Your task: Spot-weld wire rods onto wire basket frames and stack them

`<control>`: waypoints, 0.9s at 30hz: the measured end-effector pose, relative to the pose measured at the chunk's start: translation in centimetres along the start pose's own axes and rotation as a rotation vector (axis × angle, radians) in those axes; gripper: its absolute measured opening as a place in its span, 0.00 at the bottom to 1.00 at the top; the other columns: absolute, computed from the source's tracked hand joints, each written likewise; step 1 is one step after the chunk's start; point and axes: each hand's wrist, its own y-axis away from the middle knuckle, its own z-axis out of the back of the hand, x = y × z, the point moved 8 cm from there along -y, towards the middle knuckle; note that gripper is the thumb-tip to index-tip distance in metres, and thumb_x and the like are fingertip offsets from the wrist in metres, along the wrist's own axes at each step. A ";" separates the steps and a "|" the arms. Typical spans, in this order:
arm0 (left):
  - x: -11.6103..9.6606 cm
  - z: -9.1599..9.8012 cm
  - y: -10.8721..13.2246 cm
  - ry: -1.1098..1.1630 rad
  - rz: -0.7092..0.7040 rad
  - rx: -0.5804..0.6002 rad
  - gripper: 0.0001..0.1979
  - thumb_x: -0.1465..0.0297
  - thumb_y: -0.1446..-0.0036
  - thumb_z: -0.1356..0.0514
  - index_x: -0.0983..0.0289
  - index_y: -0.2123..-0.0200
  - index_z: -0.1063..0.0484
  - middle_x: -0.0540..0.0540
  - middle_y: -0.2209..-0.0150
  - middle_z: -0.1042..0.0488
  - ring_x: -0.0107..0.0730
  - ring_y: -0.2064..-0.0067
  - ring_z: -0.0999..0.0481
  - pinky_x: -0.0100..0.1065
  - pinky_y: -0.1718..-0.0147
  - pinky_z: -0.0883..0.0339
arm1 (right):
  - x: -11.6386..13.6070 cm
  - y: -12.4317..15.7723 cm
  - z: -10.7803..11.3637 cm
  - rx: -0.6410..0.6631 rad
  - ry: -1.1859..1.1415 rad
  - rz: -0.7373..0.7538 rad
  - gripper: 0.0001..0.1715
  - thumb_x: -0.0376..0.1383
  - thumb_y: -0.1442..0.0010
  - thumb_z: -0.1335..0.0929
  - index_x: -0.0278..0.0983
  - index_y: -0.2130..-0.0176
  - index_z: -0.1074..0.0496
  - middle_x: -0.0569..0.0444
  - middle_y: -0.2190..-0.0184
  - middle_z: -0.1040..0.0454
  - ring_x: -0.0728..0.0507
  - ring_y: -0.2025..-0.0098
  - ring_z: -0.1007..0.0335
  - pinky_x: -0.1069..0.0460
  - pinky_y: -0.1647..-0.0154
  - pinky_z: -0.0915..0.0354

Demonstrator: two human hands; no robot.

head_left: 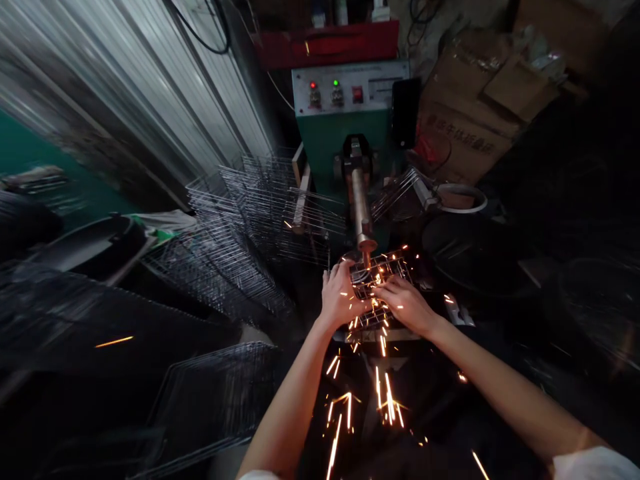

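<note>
A small wire grid (376,273) lies under the copper tip of a welding electrode (367,244) on a green spot-welding machine (350,127). My left hand (340,293) holds the grid's left edge, fingers curled over the wires. Pressing on the right side of the grid, my right hand (406,303) has its fingers closed on the wires. Bright orange sparks (385,387) spray from the weld point down toward me, between my forearms.
Stacks of finished wire racks (250,220) stand left of the machine, and more wire panels (210,400) lie at lower left. Cardboard boxes (480,100) sit at the back right. A corrugated metal wall (150,87) rises at left. Dark round objects (475,247) lie right.
</note>
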 end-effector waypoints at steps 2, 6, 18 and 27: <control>-0.1 0.1 -0.2 -0.014 0.006 -0.008 0.48 0.60 0.64 0.27 0.58 0.41 0.46 0.59 0.42 0.32 0.56 0.40 0.31 0.59 0.35 0.48 | -0.1 -0.1 0.0 0.007 0.067 -0.031 0.15 0.28 0.34 0.36 0.35 0.51 0.24 0.45 0.57 0.23 0.38 0.52 0.32 0.43 0.48 0.33; 0.3 0.3 -1.7 -0.028 0.027 -0.003 0.49 0.62 0.65 0.27 0.58 0.41 0.46 0.59 0.43 0.30 0.55 0.40 0.31 0.58 0.35 0.48 | -0.9 -0.9 -0.1 -0.007 0.223 -0.099 0.09 0.31 0.33 0.35 0.36 0.57 0.25 0.45 0.59 0.25 0.37 0.55 0.34 0.44 0.52 0.35; 1.4 0.5 -4.4 -0.059 0.023 -0.022 0.51 0.58 0.64 0.27 0.58 0.39 0.48 0.60 0.44 0.29 0.57 0.41 0.31 0.57 0.38 0.44 | -3.3 -2.9 0.3 -0.045 0.303 -0.226 0.11 0.41 0.32 0.33 0.36 0.57 0.26 0.44 0.59 0.26 0.36 0.54 0.37 0.46 0.57 0.42; 3.1 0.5 -7.7 -0.023 -0.010 0.069 0.53 0.60 0.66 0.27 0.57 0.39 0.50 0.60 0.46 0.28 0.56 0.44 0.28 0.53 0.42 0.39 | -5.2 -4.7 0.6 -0.004 0.306 -0.183 0.08 0.36 0.32 0.34 0.36 0.61 0.25 0.47 0.61 0.27 0.39 0.57 0.37 0.48 0.58 0.45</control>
